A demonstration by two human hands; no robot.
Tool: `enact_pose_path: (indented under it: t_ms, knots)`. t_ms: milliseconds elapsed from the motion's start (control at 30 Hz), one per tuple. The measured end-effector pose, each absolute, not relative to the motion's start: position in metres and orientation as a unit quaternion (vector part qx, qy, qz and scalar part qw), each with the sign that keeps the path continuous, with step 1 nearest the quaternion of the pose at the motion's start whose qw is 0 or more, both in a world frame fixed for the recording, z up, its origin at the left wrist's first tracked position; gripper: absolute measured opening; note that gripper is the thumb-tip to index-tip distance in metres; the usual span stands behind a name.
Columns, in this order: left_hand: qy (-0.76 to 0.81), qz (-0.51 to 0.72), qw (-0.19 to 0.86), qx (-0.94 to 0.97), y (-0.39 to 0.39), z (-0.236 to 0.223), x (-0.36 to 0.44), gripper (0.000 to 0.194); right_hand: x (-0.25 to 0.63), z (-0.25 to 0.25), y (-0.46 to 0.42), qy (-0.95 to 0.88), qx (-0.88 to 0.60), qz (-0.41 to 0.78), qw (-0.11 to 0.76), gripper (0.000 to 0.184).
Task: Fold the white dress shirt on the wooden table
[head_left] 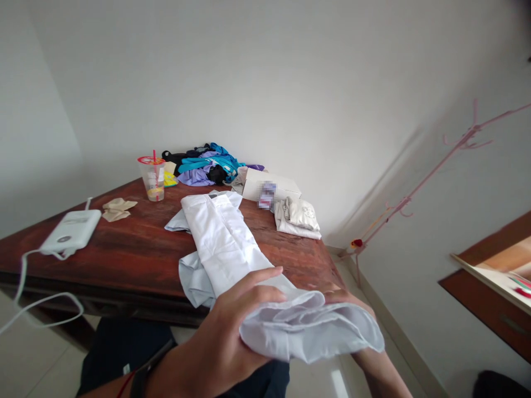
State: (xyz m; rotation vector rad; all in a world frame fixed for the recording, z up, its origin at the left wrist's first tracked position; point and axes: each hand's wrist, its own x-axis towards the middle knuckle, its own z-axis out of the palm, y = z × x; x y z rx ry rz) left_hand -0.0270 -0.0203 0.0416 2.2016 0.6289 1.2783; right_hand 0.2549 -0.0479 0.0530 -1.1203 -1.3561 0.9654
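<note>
A white shirt (pixel 226 237) lies folded into a long strip across the table, its near end lifted past the front edge. My left hand (pixel 232 320) grips the left side of that end, fingers on top and the thumb hidden beneath the cloth. On the right side, my right hand (pixel 352 298) holds the same end; the hanging hem layers cover much of it. The loose hem bunches in several folds between both hands. Parts of the shirt stick out to the left from under the strip.
On the dark wooden table (pixel 136 243) are a white power bank (pixel 72 231) with cable, a crumpled beige cloth (pixel 118 210), a plastic cup (pixel 153 179), piled clothes (pixel 211 163), a white box (pixel 271 185) and folded light clothes (pixel 296 216). A pink coat rack (pixel 415 193) leans at right.
</note>
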Motion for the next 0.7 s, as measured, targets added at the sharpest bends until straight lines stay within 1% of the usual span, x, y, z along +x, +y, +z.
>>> enact_pose_path:
  t_ms: [67,133,167,233,300,367,467,567,633,700]
  knots:
    - [0.236,0.476,0.282,0.799,-0.021,0.051,-0.027,0.04,0.258,0.053,-0.051,-0.641,-0.408,0.352,0.547,0.03]
    - [0.251,0.46,0.332,0.784,-0.02,0.055,-0.025,0.024,0.26,0.045,-0.049,-0.659,-0.367,0.352,0.554,0.026]
    - [0.263,0.442,0.364,0.777,-0.019,0.054,-0.023,0.018,0.26,0.037,-0.046,-0.651,-0.363,0.36,0.561,0.027]
    - [0.286,0.4,0.406,0.771,-0.015,0.044,-0.018,0.015,0.255,0.016,-0.038,-0.621,-0.392,0.362,0.574,0.029]
    - [0.29,0.373,0.399,0.786,-0.009,0.027,-0.014,0.024,0.245,-0.008,-0.027,-0.579,-0.47,0.328,0.58,0.034]
    - [0.277,0.344,0.366,0.819,-0.003,0.01,-0.015,0.033,0.237,-0.027,-0.018,-0.565,-0.522,0.289,0.57,0.042]
    - [0.228,0.251,0.323,0.883,0.001,-0.006,-0.024,0.047,0.234,-0.037,-0.011,-0.562,-0.558,0.276,0.545,0.048]
    - [0.19,0.156,0.246,0.938,0.001,-0.017,-0.037,0.072,0.244,-0.033,-0.013,-0.594,-0.58,0.313,0.46,0.048]
    - [0.186,0.119,0.166,0.961,0.001,-0.027,-0.043,0.085,0.252,-0.034,-0.018,-0.625,-0.601,0.322,0.381,0.042]
    - [0.187,0.113,0.077,0.973,0.002,-0.04,-0.047,0.085,0.259,-0.04,-0.024,-0.641,-0.631,0.288,0.329,0.034]
